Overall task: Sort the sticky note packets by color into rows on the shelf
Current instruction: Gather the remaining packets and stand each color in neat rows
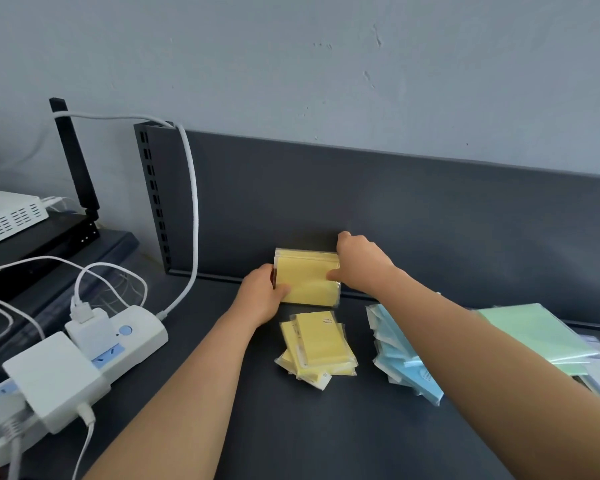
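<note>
A stack of yellow sticky note packets (307,277) in clear wrap stands against the dark back panel of the shelf (430,216). My left hand (262,299) grips its left side, thumb over the front. My right hand (359,263) grips its right side, thumb on the front face. Just in front lies a loose pile of yellow packets (317,348). To the right, a row of blue packets (400,355) fans out, partly under my right forearm. Green packets (537,330) lie further right.
A white power strip (118,344) with plugged adapters and white cables (191,188) lies at the left on the shelf surface (326,427). A router with a black antenna (73,157) sits further left. A slotted upright (155,199) marks the panel's left end.
</note>
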Demonstrator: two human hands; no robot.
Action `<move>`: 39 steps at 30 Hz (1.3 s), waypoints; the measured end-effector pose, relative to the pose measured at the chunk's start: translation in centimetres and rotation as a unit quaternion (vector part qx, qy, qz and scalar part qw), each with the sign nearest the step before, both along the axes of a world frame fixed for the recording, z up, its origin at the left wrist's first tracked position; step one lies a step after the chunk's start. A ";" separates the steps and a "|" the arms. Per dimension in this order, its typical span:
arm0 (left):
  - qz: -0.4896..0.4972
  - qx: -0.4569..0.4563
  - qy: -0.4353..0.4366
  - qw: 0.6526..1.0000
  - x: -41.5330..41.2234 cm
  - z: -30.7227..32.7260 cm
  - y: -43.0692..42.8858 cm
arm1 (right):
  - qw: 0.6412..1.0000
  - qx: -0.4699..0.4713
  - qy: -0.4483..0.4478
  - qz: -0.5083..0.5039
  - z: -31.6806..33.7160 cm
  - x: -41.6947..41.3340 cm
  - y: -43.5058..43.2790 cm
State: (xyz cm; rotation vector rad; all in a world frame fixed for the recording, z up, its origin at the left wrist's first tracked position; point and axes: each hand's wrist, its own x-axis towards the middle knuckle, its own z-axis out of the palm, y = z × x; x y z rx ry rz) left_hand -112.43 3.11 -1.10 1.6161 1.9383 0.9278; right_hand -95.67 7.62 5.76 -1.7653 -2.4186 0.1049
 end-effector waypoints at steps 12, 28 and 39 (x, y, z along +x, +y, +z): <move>-0.005 -0.008 0.016 1.000 0.2 0.6 -1.0 | 1.000 0.018 0.000 0.004 0.1 1.3 -1.4; -0.013 -0.060 0.067 0.996 3.7 2.3 -8.7 | 0.988 0.084 0.118 0.052 0.7 4.8 -13.0; -0.017 -0.061 -0.145 0.987 3.7 1.7 -12.9 | 0.989 0.030 0.124 0.079 -5.6 4.6 -18.1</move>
